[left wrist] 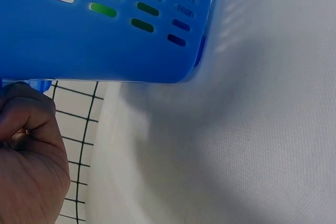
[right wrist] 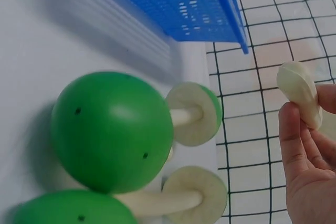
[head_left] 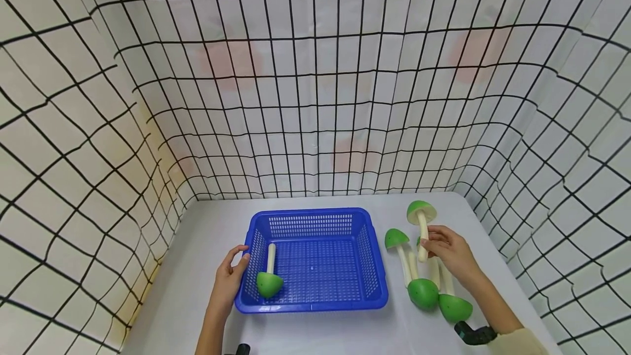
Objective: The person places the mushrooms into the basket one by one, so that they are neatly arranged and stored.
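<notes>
A blue plastic basket (head_left: 311, 308) with slotted sides stands on the white table. My left hand (head_left: 229, 277) holds its left rim, the thumb and fingers bent at the edge. Inside the basket, at the left, lies a toy mushroom with a green cap (head_left: 269, 285) and a pale stem. To the right of the basket, my right hand (head_left: 452, 253) pinches another green-capped toy mushroom (head_left: 423, 222) by its stem, cap upward, above the others. In the right wrist view the lower end of that pale stem (right wrist: 300, 93) shows between thumb and fingers.
Several more green-capped mushrooms (head_left: 423, 293) lie in a cluster on the table (head_left: 401, 325), partly hidden under my right hand. A black wire grid (head_left: 315, 106) backed with white sheeting encloses the table at the back and both sides.
</notes>
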A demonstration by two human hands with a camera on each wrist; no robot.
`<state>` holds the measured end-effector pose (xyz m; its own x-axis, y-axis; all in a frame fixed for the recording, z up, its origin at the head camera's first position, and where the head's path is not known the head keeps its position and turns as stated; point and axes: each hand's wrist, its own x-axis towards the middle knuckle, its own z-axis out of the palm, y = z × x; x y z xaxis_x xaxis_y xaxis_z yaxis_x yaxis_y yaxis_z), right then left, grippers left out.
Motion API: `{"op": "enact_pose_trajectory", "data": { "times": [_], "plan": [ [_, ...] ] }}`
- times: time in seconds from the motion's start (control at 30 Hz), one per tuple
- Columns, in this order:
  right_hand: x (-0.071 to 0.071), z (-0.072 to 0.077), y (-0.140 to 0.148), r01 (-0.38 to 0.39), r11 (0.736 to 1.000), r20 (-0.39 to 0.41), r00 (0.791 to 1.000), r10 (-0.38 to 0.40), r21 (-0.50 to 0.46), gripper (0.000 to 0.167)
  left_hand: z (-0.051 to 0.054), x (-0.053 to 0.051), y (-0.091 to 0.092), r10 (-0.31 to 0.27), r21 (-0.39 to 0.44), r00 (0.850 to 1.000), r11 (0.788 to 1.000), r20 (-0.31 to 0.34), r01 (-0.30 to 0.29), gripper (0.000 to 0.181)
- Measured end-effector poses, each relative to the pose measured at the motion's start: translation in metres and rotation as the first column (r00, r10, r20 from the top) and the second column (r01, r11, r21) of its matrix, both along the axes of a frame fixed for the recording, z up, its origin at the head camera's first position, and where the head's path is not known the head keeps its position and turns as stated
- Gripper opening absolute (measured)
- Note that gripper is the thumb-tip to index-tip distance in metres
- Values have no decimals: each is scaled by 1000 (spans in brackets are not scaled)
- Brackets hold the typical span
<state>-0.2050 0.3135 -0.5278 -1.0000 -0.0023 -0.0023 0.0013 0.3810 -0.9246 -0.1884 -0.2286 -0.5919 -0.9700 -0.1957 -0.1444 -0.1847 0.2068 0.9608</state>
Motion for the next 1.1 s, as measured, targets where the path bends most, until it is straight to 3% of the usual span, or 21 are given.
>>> {"op": "enact_pose_trajectory", "data": {
  "times": [0.57,0.77,1.1],
  "plan": [
    [-5,14,-30,-41,998,12,999,41,-42,55,-1,0,0,-9,4,1000,1000,8,9,50],
    [-7,15,-35,-39,999,4,999,39,-21,53,-1,-1,0,-2,0,1000,1000,6,2,48],
    [-10,17,-48,-56,996,-4,998,56,-64,51,-1,-1,0,-2,4,1000,1000,4,2,49]
  ]
}}
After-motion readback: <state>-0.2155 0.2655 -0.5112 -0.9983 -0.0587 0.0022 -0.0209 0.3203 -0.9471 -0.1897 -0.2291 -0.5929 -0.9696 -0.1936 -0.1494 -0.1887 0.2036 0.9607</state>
